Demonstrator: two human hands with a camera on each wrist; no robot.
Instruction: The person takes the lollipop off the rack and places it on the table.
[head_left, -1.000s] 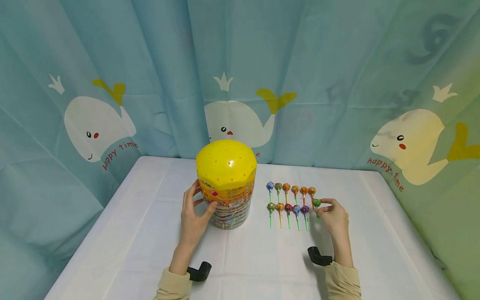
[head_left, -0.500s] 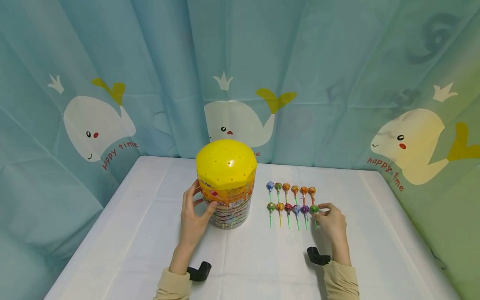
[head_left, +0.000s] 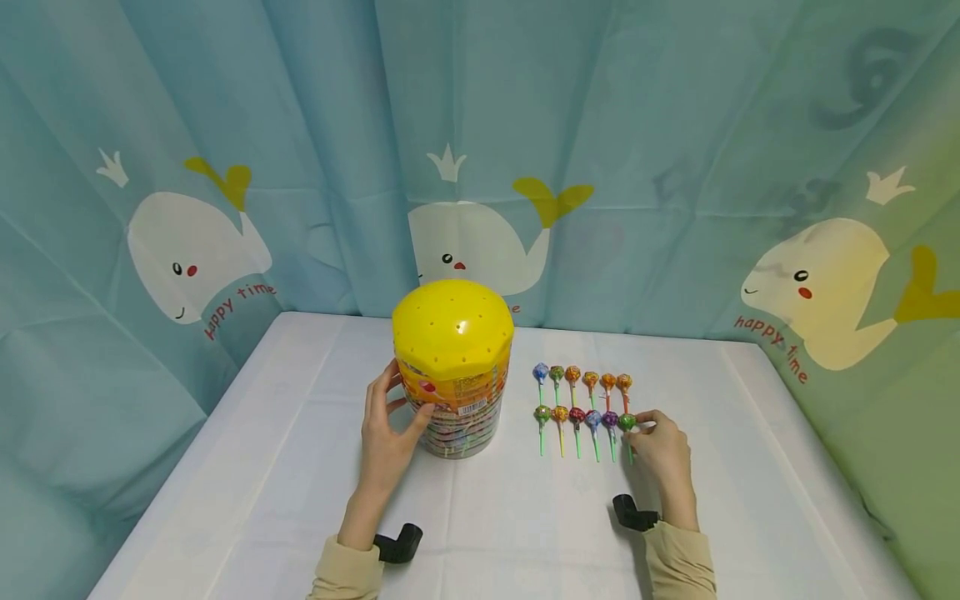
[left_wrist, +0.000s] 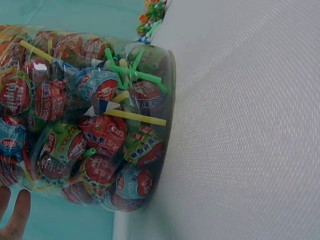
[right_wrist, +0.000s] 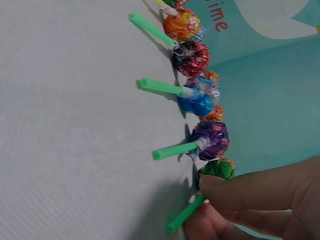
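A clear plastic jar [head_left: 467, 433] of wrapped lollipops stands upright under a yellow lid [head_left: 453, 325]. My left hand [head_left: 386, 446] holds its left side, thumb in front and fingers round the side. In the left wrist view, fingertips [left_wrist: 18, 215] show beside the jar wall [left_wrist: 100, 125]. My right hand [head_left: 663, 454] pinches a green-wrapped lollipop [head_left: 627, 422] at the right end of the near row. In the right wrist view, thumb and fingers [right_wrist: 260, 192] cover part of that lollipop's wrapper, and its green stick [right_wrist: 185, 215] sticks out. A purple lollipop [right_wrist: 211, 140] lies beside it.
Two rows of lollipops lie right of the jar, sticks toward me; an orange one [head_left: 624, 382] ends the far row. A white cloth [head_left: 525, 533] covers the table. Behind hangs a blue curtain [head_left: 645, 275] with whale prints. Black wrist mounts [head_left: 633, 512] sit by both sleeves.
My right hand has lowered the green lollipop and moved it slightly left, into line with the near row beside the purple one. My left hand and the jar have not moved.
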